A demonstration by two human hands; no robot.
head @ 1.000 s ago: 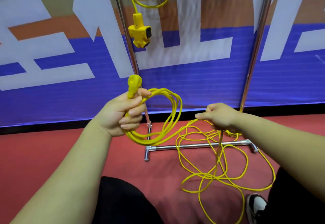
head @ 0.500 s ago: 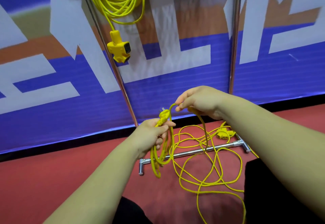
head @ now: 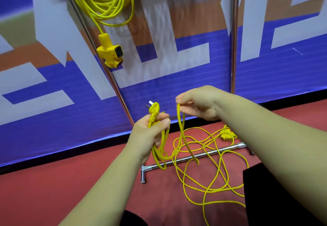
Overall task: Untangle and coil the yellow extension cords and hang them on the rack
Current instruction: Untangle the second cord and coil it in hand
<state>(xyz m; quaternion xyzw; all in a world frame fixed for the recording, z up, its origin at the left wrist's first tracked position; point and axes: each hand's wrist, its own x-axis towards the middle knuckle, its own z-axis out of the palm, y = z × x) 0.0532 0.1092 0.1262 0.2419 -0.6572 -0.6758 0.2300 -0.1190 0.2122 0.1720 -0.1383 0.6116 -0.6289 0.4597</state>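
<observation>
My left hand [head: 150, 133] grips a few loops of a yellow extension cord [head: 160, 152]; its plug [head: 153, 108] sticks up above my fist. My right hand [head: 198, 104] pinches a strand of the same cord just right of the plug, and the strand hangs down in a loop. The remaining cord [head: 208, 178] lies tangled on the red floor, with its yellow socket block [head: 226, 135] by the rack's base bar [head: 194, 158]. A second coiled yellow cord [head: 106, 0] hangs on the rack at upper left, its socket block [head: 110, 53] dangling.
The rack's two chrome uprights [head: 233, 48] stand in front of a blue, white and orange banner wall [head: 177, 69]. My dark-trousered knees are at the bottom of the view, the right one [head: 276, 194] beside the loose cord.
My left hand has come down and toward the centre with the coil. My right hand lifted a strand off the floor up beside the plug. The view panned left.
</observation>
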